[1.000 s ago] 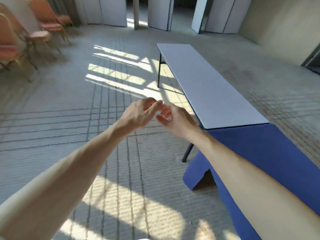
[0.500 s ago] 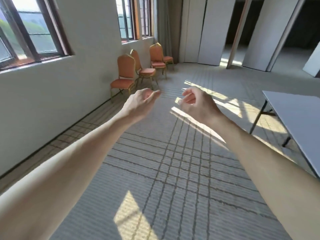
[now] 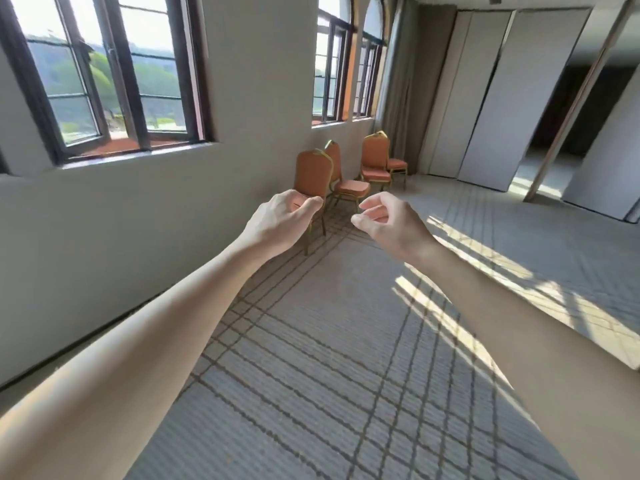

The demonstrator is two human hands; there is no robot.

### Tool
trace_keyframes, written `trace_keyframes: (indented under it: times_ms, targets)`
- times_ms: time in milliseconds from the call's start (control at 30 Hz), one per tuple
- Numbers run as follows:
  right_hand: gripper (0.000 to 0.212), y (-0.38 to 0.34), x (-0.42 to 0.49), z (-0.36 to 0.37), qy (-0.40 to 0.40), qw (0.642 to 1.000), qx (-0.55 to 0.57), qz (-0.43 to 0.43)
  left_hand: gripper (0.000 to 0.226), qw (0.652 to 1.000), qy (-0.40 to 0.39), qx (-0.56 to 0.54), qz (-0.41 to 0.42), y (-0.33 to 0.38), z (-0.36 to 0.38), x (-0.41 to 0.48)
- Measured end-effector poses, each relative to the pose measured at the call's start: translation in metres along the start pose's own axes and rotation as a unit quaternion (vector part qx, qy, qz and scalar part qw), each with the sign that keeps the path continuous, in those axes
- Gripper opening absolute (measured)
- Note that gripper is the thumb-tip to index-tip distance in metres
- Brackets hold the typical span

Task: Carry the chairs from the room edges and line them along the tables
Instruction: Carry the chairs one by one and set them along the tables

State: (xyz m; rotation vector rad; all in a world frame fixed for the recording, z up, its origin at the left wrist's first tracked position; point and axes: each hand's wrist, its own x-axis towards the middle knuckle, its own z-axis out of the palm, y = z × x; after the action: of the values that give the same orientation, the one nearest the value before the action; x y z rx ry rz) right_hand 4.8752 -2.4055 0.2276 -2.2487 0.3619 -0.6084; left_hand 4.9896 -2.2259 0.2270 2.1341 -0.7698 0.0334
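Windows line the left wall. The left hand reaches forward, fingers loosely curled, holding nothing. Beyond it, orange chairs stand along the wall (well apart from both hands). The right hand is likewise loose. Patterned carpet lies between; grey partition panels stand far right.

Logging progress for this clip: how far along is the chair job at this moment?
Done: nothing visible; no chair in view stands away from the wall. In hand: nothing; the left hand and right hand are raised, loosely curled and empty. Left: the orange chairs stand by the window wall, none lifted yet.
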Motion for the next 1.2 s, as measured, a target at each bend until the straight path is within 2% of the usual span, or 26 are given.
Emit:
trace_keyframes:
  times_ms: [233, 467, 667, 800, 1067, 1200]
  targets:
    - [0.035, 0.019, 0.167, 0.082, 0.006, 1.0, -0.007, 0.03, 0.041, 0.999, -0.033, -0.041, -0.005, -0.086, -0.006, 0.186]
    - [0.04, 0.05, 0.293, 0.115, 0.018, 0.996, -0.028, 0.08, 0.042, 0.997, -0.051, -0.062, -0.011, -0.134, 0.007, 0.328]
    - [0.04, 0.117, 0.436, 0.146, 0.032, 0.994, -0.039, 0.096, 0.042, 0.997, -0.047, -0.056, -0.009, -0.188, 0.05, 0.469]
    - [0.042, 0.168, 0.547, 0.167, 0.02, 0.995, -0.031, 0.095, 0.037, 0.997, -0.077, -0.012, -0.019, -0.222, 0.077, 0.569]
    - [0.037, 0.239, 0.768, 0.203, 0.01, 0.996, -0.009, 0.083, 0.034, 0.995, -0.043, 0.051, -0.079, -0.291, 0.08, 0.787]
    - [0.037, 0.294, 0.858, 0.224, -0.021, 0.994, -0.028, 0.104, 0.031, 0.992, -0.054, 0.031, -0.113, -0.333, 0.112, 0.874]
